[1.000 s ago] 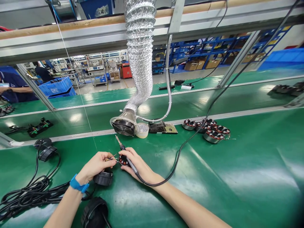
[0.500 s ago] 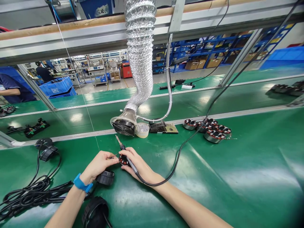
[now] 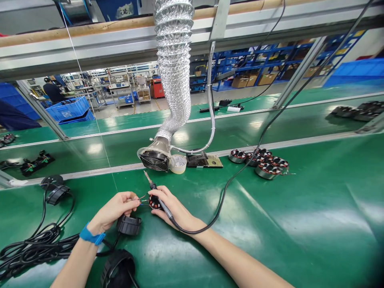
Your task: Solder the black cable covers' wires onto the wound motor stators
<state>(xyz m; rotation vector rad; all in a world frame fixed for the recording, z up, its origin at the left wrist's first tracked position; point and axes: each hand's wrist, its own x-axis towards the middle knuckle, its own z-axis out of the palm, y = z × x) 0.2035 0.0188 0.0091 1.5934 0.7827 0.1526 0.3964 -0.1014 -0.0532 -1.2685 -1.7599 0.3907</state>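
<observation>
Head view: looking down on a green bench [image 3: 300,224], with two bare hands near the middle.
Left hand [image 3: 121,205]: closed at thumb and fingertips, pinching thin wires [image 3: 144,198]; blue band [image 3: 92,236] round the wrist.
Right hand [image 3: 168,205]: curled, gripping iron [image 3: 153,186] and stator [image 3: 154,203] together.
Stator: between right forefinger and thumb, partly hidden by hand and iron.
Iron: slanted across the stator, tip pointing away from the body, just short of the fan [image 3: 154,160]; black cord [image 3: 223,196] looping off to the right.
Wires: spanning the small gap from stator to left fingertips; ends too small to tell.
Small cap [image 3: 129,225]: black, on the bench just below the left hand; contact with the hand, cannot tell.
Large cap [image 3: 118,270]: black, nearer the body, at the bottom edge.
Cables [image 3: 33,248]: black, heaped at left.
Duct [image 3: 174,72]: silver, hanging down to the fan.
Tape [image 3: 179,164]: beside the fan, with a metal stand [image 3: 204,161] to its right.
Spare stators [image 3: 268,170]: clustered farther right, well apart from both hands.
</observation>
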